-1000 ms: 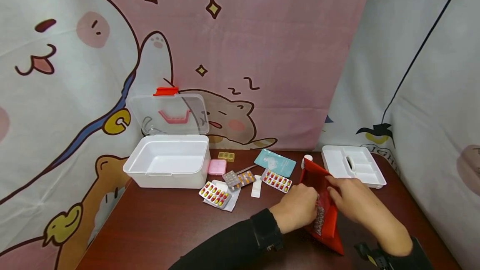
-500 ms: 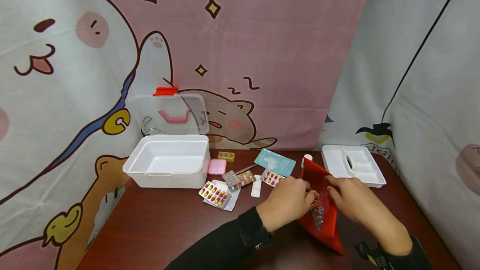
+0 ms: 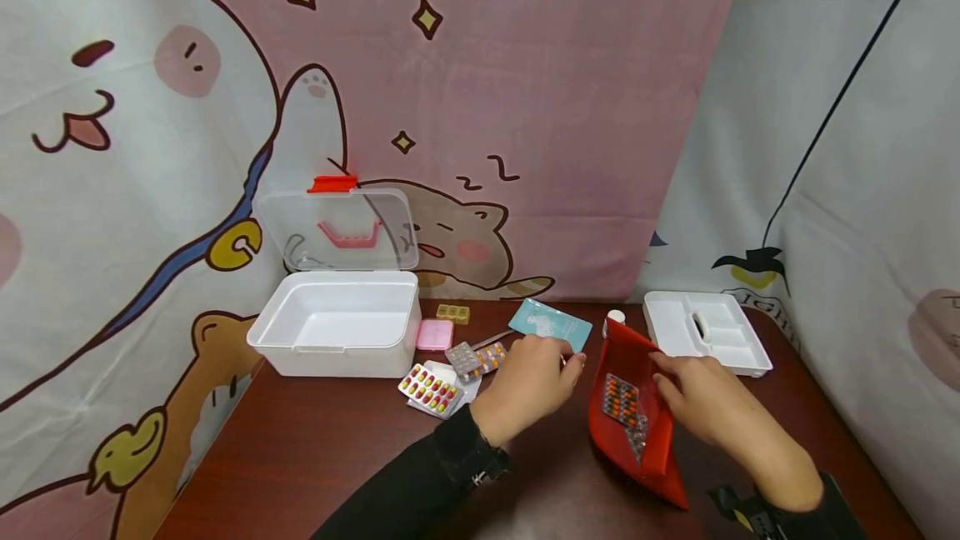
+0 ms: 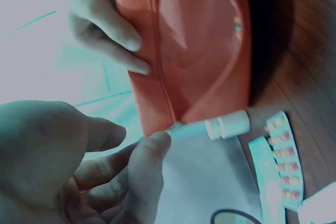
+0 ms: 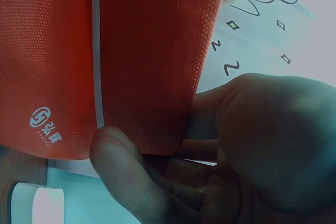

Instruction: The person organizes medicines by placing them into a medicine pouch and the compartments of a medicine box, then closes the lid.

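Red pouch point(image 3: 662, 450), between hands point(image 3: 531, 386) point(image 3: 701, 405), right gripping

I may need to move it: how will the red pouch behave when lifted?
The red pouch will probably flex, as its open side bows outward. It may slump without the right hand gripping its edge. The capsule pack inside could slide out if tipped, since the mouth gapes.

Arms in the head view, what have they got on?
The left sleeve is black, with a black band and silvery bit. The black right sleeve sits farther back, near a black gadget with a yellow mark. The left grip and right grip have no gloves.
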`<state>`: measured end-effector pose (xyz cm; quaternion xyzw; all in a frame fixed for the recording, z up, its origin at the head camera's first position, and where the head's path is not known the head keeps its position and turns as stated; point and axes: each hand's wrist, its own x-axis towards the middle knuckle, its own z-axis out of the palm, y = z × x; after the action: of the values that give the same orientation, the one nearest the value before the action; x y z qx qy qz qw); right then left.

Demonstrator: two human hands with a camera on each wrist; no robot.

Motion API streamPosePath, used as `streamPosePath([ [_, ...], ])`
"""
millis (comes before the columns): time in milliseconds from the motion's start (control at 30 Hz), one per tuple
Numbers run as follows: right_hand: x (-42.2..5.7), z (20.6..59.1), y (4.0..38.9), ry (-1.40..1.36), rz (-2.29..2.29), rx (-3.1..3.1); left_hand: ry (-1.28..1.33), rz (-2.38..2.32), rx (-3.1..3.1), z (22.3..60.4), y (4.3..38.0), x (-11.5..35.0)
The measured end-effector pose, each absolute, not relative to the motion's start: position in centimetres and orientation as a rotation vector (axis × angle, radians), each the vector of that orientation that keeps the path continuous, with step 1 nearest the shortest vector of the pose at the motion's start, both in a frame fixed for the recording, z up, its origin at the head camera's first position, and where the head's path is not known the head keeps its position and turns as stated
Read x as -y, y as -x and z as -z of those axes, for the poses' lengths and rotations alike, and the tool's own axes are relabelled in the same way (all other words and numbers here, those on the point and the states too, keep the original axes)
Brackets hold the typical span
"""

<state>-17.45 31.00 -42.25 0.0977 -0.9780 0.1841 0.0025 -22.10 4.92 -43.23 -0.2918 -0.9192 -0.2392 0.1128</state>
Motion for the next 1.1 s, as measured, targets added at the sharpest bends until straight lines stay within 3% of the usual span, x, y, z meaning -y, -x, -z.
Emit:
streamPosePath([
  [400,-30.9,42.2,17.5,-0.301,-0.570,3.065,0.755,0.683,2.813,46.3,25.5,-1.6],
  [1100,-30.8,42.3,17.5,-0.290,-0.589,3.088,1.209,0.100,2.772,49.8,29.7,-5.1],
])
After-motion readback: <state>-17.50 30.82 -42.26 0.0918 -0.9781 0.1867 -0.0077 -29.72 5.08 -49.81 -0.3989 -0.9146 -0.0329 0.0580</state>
